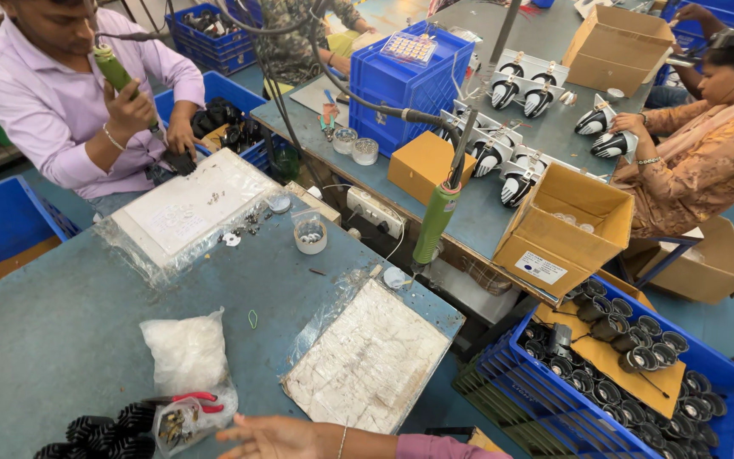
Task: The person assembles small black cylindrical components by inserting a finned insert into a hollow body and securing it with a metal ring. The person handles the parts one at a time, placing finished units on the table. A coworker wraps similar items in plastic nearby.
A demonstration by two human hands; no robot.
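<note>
My right hand [272, 435] reaches in from the bottom right on a pink-sleeved arm with a thin bracelet. Its fingers are spread and it holds nothing. It hovers just right of a small clear bag of brass-coloured parts [176, 427], and red-handled pliers [195, 398] lie across that bag. Black ribbed heat sinks [102, 432] sit in a row at the bottom left edge. A crumpled white plastic bag [187, 350] lies behind them. A worn white pad wrapped in plastic [373, 361] rests to the right of my hand. My left hand is out of view.
A green powered screwdriver [435, 223] hangs on a cable over the blue-grey table [61, 323]. A blue crate of black lamp housings [724, 382] stands lower right beside an open cardboard box [554, 255]. One co-worker [61, 93] drives screws at top left; another [707, 153] handles lamps at right.
</note>
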